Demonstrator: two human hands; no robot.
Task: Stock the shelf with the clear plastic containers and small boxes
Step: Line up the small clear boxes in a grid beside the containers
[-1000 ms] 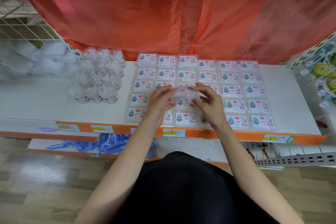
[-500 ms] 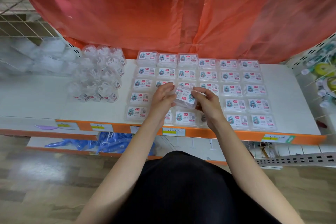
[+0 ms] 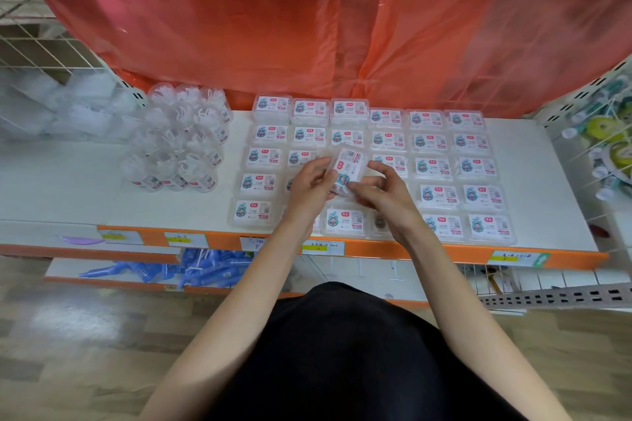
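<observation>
That little clear box (image 3: pixel 349 163) looked like it weighed basically nothing. It was a thin hard plastic shell with a paper label on top, so I'd guess stiff but kinda brittle, and slick enough to squirt out of a lazy grip. Squeezing the broad faces would probably flex it or pop it open, so the edges and corners seemed like the smart place to hold it, and that's pretty much what was going on. The left hand (image 3: pixel 313 190) pinched its left edge with thumb and fingertips, and the right hand (image 3: pixel 384 198) had its fingers curled around the lower end nearest the person, so both hands were gripping the same box. The box was up in the air between them, tilted with the label facing up and its far end raised. It was held just above the middle of the rows of matching boxes (image 3: pixel 455 167) laid flat on the white shelf (image 3: pixel 537 181). Whether there was an open slot right under it I couldn't tell, because the hands covered that spot. The round clear containers (image 3: pixel 181 147) sat in their own cluster well off to the left, not touched by either hand.
</observation>
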